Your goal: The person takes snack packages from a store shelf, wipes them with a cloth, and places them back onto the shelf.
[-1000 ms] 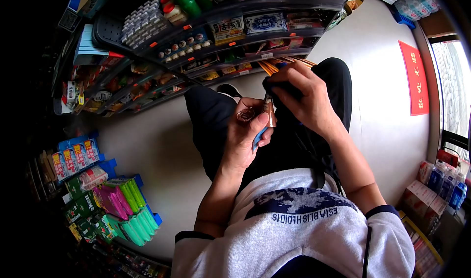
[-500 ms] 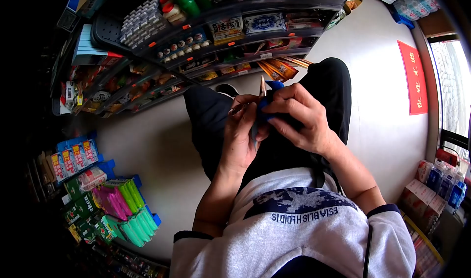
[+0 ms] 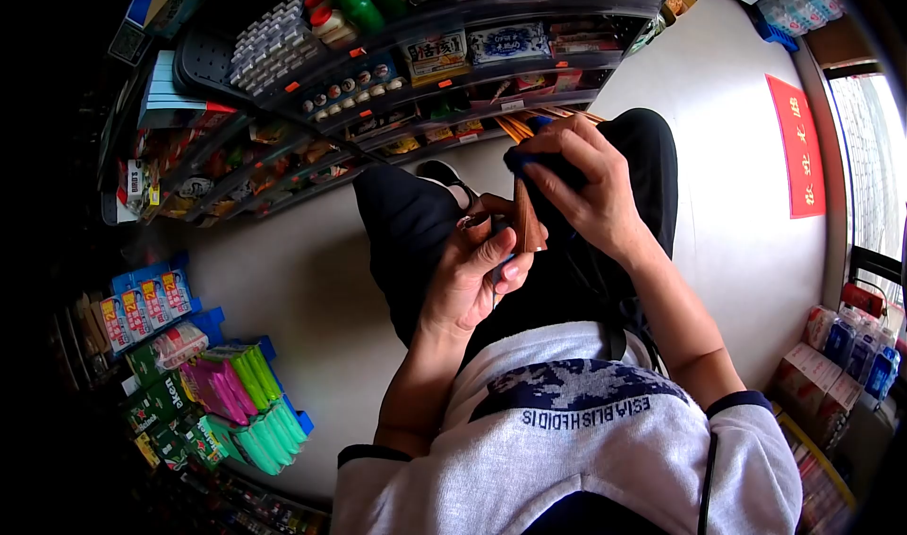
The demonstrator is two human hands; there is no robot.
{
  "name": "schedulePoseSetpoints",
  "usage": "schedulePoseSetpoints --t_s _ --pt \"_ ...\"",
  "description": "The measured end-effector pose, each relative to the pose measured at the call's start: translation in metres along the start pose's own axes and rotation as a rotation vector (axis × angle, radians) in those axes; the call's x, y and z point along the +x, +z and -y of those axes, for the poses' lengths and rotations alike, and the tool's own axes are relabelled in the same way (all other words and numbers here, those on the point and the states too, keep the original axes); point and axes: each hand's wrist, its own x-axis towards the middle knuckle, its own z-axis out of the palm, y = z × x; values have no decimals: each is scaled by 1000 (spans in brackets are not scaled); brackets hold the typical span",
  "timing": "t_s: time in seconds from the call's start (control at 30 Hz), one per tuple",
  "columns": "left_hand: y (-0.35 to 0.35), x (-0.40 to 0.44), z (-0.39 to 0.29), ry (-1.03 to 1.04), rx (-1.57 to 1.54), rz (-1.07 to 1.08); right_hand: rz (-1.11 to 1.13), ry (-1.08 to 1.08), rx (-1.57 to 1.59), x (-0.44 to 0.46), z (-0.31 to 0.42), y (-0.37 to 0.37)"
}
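Observation:
My left hand [image 3: 472, 275] is closed around a brown, wood-coloured tapering piece [image 3: 527, 223], held above my lap. Its kind is not clear, and my fingers hide part of it. A curled brown part shows by the thumb, and a thin greyish-blue edge shows below the fingers. My right hand [image 3: 588, 190] pinches a dark blue cloth [image 3: 518, 163] at the upper end of the brown piece. The rest of the cloth is hidden under my fingers. My dark trousers [image 3: 406, 242] lie behind both hands.
Shop shelves [image 3: 444, 82] with packets and bottles curve across in front of me. Stacked coloured packs [image 3: 236, 393] stand on the floor to the left. A red strip with writing [image 3: 795, 148] lies on the right. Bottles and cartons [image 3: 841, 356] stand at the lower right.
My right hand has moved up slightly with the blue cloth, uncovering more of the brown piece. My left hand has turned, and the brown piece now points differently.

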Motion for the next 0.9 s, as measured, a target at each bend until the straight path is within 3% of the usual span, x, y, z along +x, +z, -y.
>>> schedulePoseSetpoints --t_s 0.1,0.17,0.3,0.37,0.5,0.77,0.9 --pt "0 0 1 -46 -93 2 -120 134 15 -2 -5 4" --pt "-3 1 1 -38 -210 -8 -171 108 74 -4 -3 -3" --pt "0 5 4 44 -141 -142 80 -124 109 -16 17 -16" --pt "-4 5 7 68 -37 -130 139 -93 160 -27 19 -6" --pt "-4 2 5 88 142 -108 96 -24 126 -22 15 -3" --pt "-7 -3 -7 -31 129 -58 51 65 -9 -10 6 4" --pt "-2 -2 -7 -25 155 -6 -119 92 34 -6 9 2"
